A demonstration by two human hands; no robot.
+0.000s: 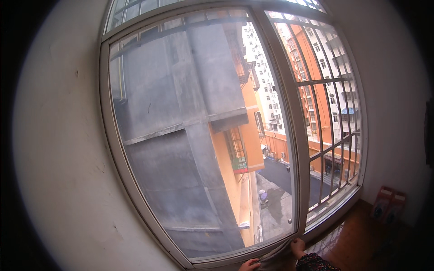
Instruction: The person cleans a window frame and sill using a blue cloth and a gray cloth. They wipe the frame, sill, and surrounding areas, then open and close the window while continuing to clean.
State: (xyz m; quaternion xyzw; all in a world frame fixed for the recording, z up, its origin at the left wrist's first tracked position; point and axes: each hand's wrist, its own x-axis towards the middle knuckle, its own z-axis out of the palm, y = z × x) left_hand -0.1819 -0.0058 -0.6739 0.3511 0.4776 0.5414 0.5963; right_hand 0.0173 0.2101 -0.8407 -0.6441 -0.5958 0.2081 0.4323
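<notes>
At the bottom edge of the view, a greyish-brown cloth (274, 258) lies bunched along the lower rail of the window frame (235, 259). My right hand (298, 248) is closed on its far end, close to the foot of the upright bar between the two panes. A dark floral sleeve (315, 262) covers that arm. Lower and to the left, my left hand (249, 265) has its fingers on the cloth's near end, pressed together; the rest of this hand is cut off by the picture's edge.
The large window pane (162, 180) rises in front of me, with a narrower barred section (334, 104) on the right. A shiny brown sill (348, 237) extends to the right, where red and white packages (389, 204) stand against the wall. A pale wall (63, 149) borders the left side.
</notes>
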